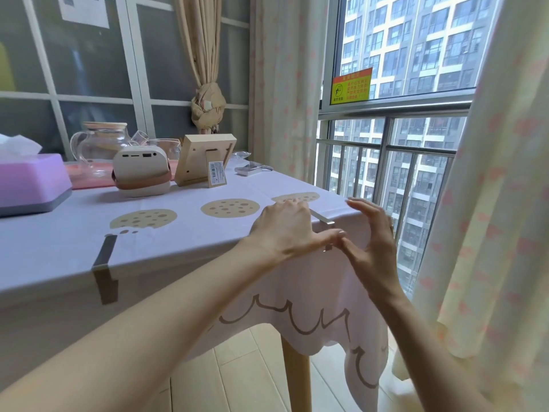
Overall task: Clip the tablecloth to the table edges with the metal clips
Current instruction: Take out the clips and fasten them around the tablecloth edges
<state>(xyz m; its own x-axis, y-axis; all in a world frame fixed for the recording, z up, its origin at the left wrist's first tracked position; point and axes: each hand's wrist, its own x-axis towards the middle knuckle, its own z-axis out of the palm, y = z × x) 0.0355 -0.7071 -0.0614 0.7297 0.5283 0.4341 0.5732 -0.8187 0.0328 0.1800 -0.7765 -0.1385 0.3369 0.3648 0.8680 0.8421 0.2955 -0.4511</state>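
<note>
A pale lilac tablecloth (184, 233) with cookie prints covers the table and hangs over its near edge. One metal clip (104, 267) grips the cloth over the near edge at the left. A second metal clip (322, 220) sits over the edge near the right corner. My left hand (285, 230) lies on top of this clip, thumb stretched along the edge. My right hand (371, 245) meets it from the right, thumb and fingertip touching the clip's lower end while the other fingers spread above the corner. More clips (251, 169) lie at the table's far side.
On the table stand a purple tissue box (29, 182), a glass teapot (99, 144), a cream speaker (142, 171) and a wooden photo frame (205, 162). A window with a railing (386, 144) is close on the right, with a curtain (487, 203) beside it. A wooden table leg (297, 379) stands below.
</note>
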